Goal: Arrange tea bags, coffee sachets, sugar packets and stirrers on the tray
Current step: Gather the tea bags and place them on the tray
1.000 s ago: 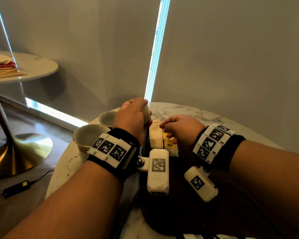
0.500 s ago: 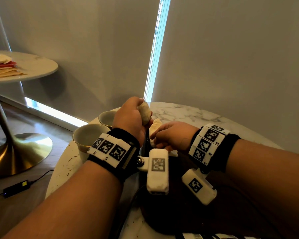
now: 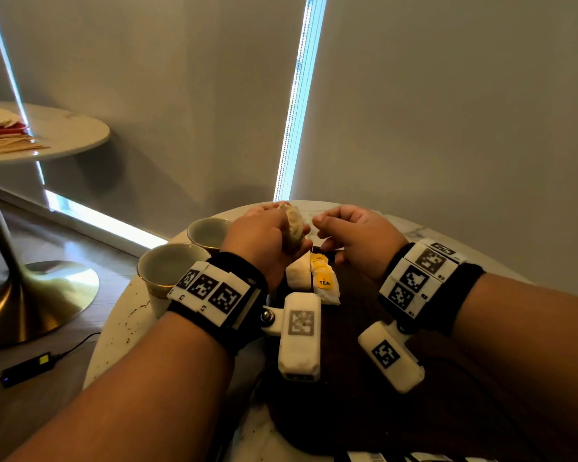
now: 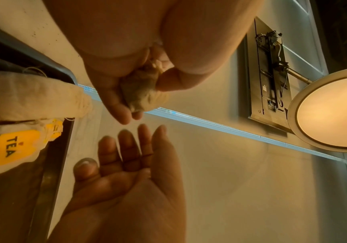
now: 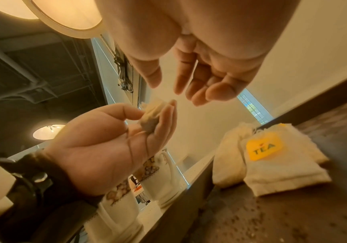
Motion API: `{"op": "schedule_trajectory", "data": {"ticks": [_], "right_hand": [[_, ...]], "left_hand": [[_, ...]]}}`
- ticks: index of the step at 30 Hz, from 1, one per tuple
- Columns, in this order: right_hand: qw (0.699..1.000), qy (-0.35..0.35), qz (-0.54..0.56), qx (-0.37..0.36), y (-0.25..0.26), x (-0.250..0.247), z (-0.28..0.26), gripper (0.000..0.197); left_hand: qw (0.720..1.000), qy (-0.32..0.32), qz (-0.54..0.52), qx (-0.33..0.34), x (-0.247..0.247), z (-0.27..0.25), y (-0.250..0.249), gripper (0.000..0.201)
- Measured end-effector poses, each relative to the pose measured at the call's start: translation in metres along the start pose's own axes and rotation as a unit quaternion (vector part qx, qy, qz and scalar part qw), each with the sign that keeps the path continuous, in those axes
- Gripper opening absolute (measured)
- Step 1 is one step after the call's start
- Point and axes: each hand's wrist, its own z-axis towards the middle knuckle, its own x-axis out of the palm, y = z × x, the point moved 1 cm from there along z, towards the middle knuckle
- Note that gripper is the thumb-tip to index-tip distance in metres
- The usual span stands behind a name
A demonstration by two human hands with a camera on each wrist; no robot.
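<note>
My left hand (image 3: 281, 235) is raised over the tray's far edge and pinches a small crumpled tea bag (image 3: 293, 228) between thumb and fingers (image 4: 124, 111). In the right wrist view the same tea bag (image 5: 152, 118) sits in its fingertips. My right hand (image 3: 327, 230) hovers just right of it with loose fingers (image 5: 199, 88) and holds nothing. Below both hands, two tea bags (image 3: 302, 275) lie side by side on the dark tray (image 3: 347, 411); one carries a yellow TEA tag (image 3: 324, 282). No sachets, sugar packets or stirrers show.
Two cups (image 3: 171, 268) (image 3: 209, 230) stand on the marble table (image 3: 121, 328) left of the tray. Loose crumbs speckle the tray floor (image 5: 272, 222). A second round table (image 3: 64, 128) with stacked items stands far left; a wall is close behind.
My right hand has lifted off the tea bags on the tray and risen beside the left hand. The left hand has moved a little up and forward with its tea bag.
</note>
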Motion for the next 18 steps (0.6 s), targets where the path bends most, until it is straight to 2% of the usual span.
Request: {"op": "schedule_trajectory", "data": {"ticks": [6,14,18], "right_hand": [[0.999,0.032,-0.01,-0.027,0.0067,0.0018,-0.0053,0.011],[1.0,0.024,0.006,-0.015,0.0007,0.004,-0.0043,0.013],[1.0,0.012,0.006,-0.026,-0.0012,0.004,-0.0062,0.007]], "left_hand": [[0.998,0.025,0.064,0.011,-0.0046,0.0015,0.0015,0.033],[0.997,0.053,0.05,0.021,-0.0043,0.0039,0.003,0.035],[0.998,0.056,0.032,0.013,-0.0045,0.0056,0.0059,0.033]]}}
